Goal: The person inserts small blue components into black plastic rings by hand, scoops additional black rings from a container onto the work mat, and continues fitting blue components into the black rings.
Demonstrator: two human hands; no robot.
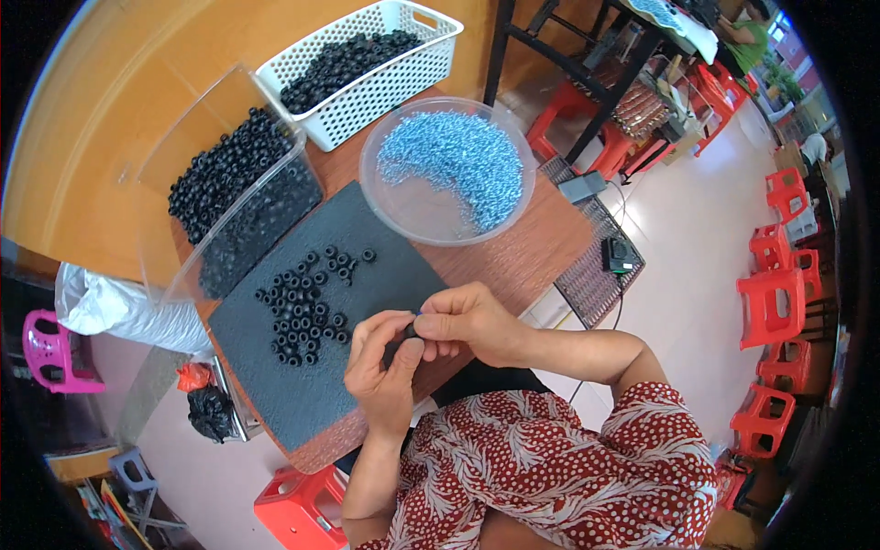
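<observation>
Over the near right edge of a dark grey mat, my two hands meet. My left hand is closed, holding a small black round part between thumb and fingers. Thumb and forefinger of my right hand pinch together at the top of that part; a speck of blue shows at the fingertips, too small to name. Loose black round parts with hollow centres lie scattered on the mat, left of my hands. Beyond stands a round clear tub of tiny shiny blue pieces.
At the table's far left are a clear plastic bin and a white perforated basket, both with black parts. A grey box and a black device rest on a woven rack to the right. Red stools stand along the right.
</observation>
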